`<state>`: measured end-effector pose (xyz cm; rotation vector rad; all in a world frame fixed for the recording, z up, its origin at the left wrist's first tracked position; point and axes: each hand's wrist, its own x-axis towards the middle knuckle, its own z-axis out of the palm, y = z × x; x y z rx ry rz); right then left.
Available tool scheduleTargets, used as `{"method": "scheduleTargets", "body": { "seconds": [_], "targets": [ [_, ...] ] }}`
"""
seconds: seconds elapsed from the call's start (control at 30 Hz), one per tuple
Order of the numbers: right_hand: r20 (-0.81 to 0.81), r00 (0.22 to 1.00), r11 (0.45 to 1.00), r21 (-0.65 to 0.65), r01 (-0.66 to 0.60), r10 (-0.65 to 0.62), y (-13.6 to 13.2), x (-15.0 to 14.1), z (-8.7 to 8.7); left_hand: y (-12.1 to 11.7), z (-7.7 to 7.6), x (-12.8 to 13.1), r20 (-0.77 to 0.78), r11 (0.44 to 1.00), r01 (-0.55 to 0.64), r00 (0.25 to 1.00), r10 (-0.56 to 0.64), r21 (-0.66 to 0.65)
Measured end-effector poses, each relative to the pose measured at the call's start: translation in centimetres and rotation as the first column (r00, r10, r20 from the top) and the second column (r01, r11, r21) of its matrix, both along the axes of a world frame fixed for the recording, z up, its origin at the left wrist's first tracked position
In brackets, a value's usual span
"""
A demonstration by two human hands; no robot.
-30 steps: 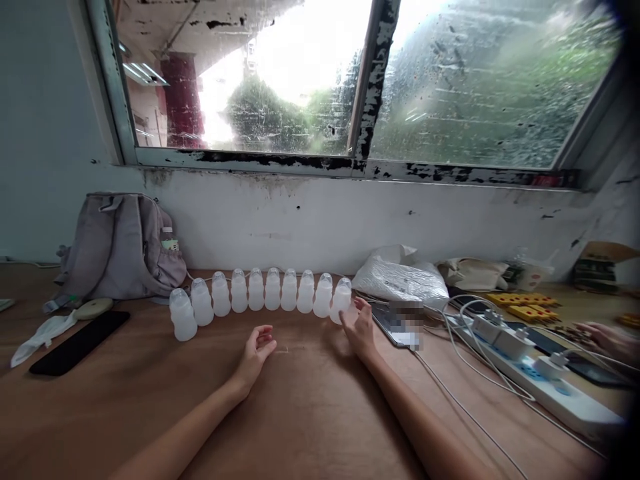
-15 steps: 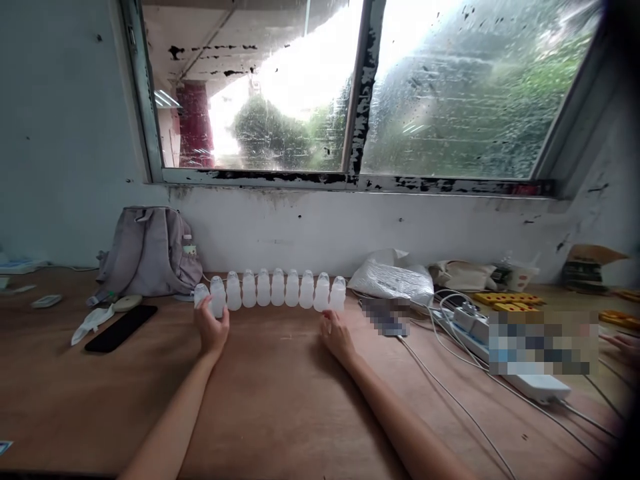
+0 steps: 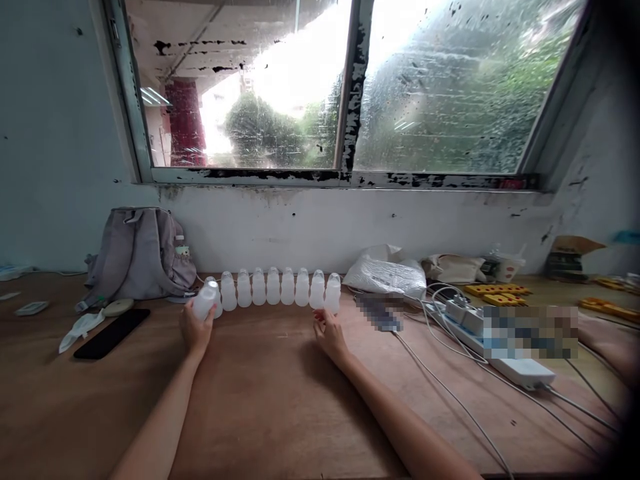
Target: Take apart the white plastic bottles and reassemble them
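Head view, left hand [image 3: 196,331] grip round end bottle [image 3: 205,300], tilted beside row [image 3: 280,288]

A row of translucent white plastic bottles [image 3: 280,288] is carried by the brown wooden desk [image 3: 280,407]. A grey fabric backpack [image 3: 137,255], a flat black phone [image 3: 111,333] and a white power strip [image 3: 505,360] are also laid on it.

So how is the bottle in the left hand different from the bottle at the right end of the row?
The bottle in the left hand is gripped by the left hand and tilted; the bottle at the right end stands upright on the table, untouched, with the right hand just before it. Both are small, white and translucent.
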<state>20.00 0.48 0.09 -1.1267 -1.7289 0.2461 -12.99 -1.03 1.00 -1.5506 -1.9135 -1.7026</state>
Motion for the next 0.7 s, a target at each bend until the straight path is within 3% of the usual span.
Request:
{"method": "scheduleTargets", "body": {
  "seconds": [0.07,0.17,0.27,0.4,0.57,0.7],
  "targets": [
    [-0.020,0.998,0.998,-0.033,-0.055,0.055,-1.0,-0.7,0.6,-0.7,0.4,1.6,-0.071,0.986,0.161,0.984,-0.163,-0.033],
    [-0.053,0.990,0.985,-0.105,-0.133,0.128,-2.7,-2.1,1.4,-1.9,1.0,5.0,-0.161,0.887,0.441,0.873,-0.460,-0.140],
    [-0.068,0.985,0.974,-0.156,-0.165,0.157,-4.0,-3.3,1.8,-2.8,1.1,8.3,-0.161,0.770,0.596,0.757,-0.634,-0.231],
    [-0.060,0.993,0.984,-0.140,-0.111,0.104,-4.6,-3.9,2.2,-3.7,1.0,11.0,-0.087,0.684,0.681,0.689,-0.720,-0.263],
    [-0.036,0.999,0.997,-0.067,-0.034,0.032,-4.1,-3.5,2.6,-4.6,2.1,11.6,0.001,0.611,0.737,0.638,-0.770,-0.288],
    [-0.009,1.000,0.999,-0.026,-0.023,0.022,-3.8,-3.1,2.8,-5.0,3.5,11.8,0.218,0.439,0.821,0.534,-0.817,-0.364]
  ]
}}
